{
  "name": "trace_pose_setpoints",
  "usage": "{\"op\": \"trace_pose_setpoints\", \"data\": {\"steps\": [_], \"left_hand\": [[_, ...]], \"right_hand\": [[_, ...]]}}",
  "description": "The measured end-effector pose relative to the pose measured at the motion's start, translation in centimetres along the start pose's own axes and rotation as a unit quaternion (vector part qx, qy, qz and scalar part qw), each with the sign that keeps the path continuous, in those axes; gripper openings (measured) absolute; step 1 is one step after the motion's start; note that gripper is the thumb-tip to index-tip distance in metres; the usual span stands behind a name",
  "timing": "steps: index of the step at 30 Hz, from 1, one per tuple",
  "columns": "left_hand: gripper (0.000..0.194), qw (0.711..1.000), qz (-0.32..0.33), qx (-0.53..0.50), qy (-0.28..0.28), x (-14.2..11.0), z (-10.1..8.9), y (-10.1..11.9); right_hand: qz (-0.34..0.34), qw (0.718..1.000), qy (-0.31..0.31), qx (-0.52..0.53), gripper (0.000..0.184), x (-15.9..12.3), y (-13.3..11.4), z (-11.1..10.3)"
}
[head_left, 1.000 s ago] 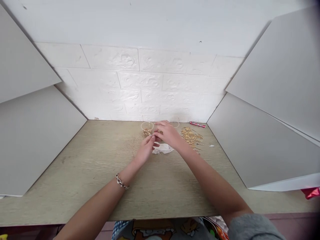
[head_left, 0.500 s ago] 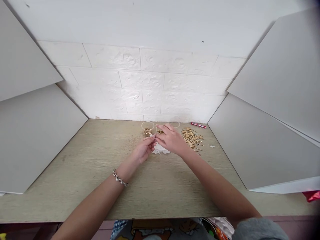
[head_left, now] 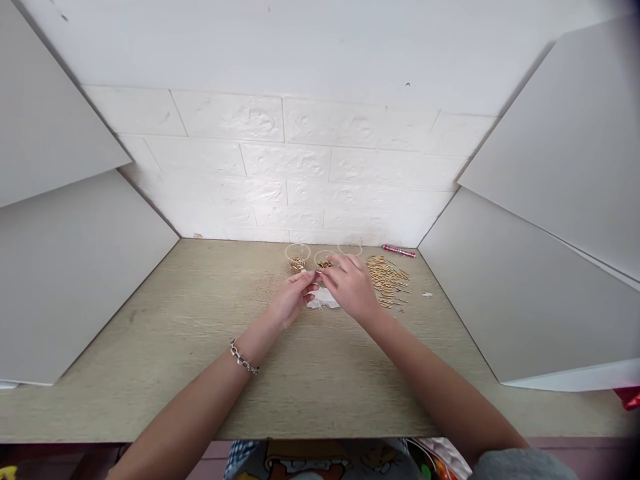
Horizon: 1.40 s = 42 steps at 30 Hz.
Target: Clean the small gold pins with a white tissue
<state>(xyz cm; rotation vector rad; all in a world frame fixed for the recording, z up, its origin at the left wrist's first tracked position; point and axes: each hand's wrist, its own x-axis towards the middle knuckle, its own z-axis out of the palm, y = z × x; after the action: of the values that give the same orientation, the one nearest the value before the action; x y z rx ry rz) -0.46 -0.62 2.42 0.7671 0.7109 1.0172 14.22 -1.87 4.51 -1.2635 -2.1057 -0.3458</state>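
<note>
My left hand (head_left: 293, 299) is closed in a pinch, with a silver chain bracelet at its wrist. Against its fingertips, my right hand (head_left: 353, 287) pinches too, its other fingers lifted. Between the two pinches a thin, small gold-coloured piece (head_left: 319, 272) shows; its exact kind is too small to make out. Just behind the hands stand a clear round cup (head_left: 297, 248) with small gold-coloured pieces (head_left: 298, 263) and a second clear cup (head_left: 323, 253), partly hidden, holding darker gold pieces (head_left: 325, 265). White crumpled paper (head_left: 324, 299) lies beneath the hands.
A pile of thin gold-coloured rods (head_left: 387, 280) is spread to the right. Behind it lies a red patterned pen-like stick (head_left: 399, 251). Another clear round container (head_left: 350, 245) is at the back. Grey panels (head_left: 90, 280) flank the wooden table (head_left: 320, 380), and a white brick-patterned wall closes the back.
My fingertips have drawn slightly apart, and the small gold-coloured piece now shows between them. My right hand's raised fingers have curled in a little. The view has shifted slightly.
</note>
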Motion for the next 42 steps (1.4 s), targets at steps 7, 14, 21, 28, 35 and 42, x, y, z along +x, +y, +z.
{"op": "trace_pose_setpoints", "data": {"steps": [7,14,21,28,35,42], "left_hand": [[0.02,1.0,-0.005,-0.006,-0.027,0.2,-0.4,-0.2],[0.015,0.997,-0.051,0.028,-0.044,0.2,-0.7,0.3],[0.013,0.994,-0.086,0.015,-0.068,0.0,-0.6,0.6],[0.01,0.996,-0.066,0.03,-0.051,0.2,-0.9,0.6],[0.025,0.989,-0.111,0.102,0.001,0.4,-0.4,0.6],[0.029,0.984,-0.103,0.144,-0.013,0.4,-0.6,0.2]], "right_hand": [[-0.033,0.999,-0.017,0.006,0.025,-0.7,-1.2,-0.1],[0.01,0.991,-0.066,0.114,0.018,0.3,-0.2,-0.7],[0.092,0.974,-0.034,0.204,0.011,0.2,-0.1,-0.3],[0.072,0.975,-0.124,0.172,0.023,1.9,1.9,-1.1],[0.099,0.963,-0.245,-0.054,0.013,6.3,5.0,0.5],[0.08,0.93,-0.333,-0.135,0.025,8.1,4.1,3.6]]}}
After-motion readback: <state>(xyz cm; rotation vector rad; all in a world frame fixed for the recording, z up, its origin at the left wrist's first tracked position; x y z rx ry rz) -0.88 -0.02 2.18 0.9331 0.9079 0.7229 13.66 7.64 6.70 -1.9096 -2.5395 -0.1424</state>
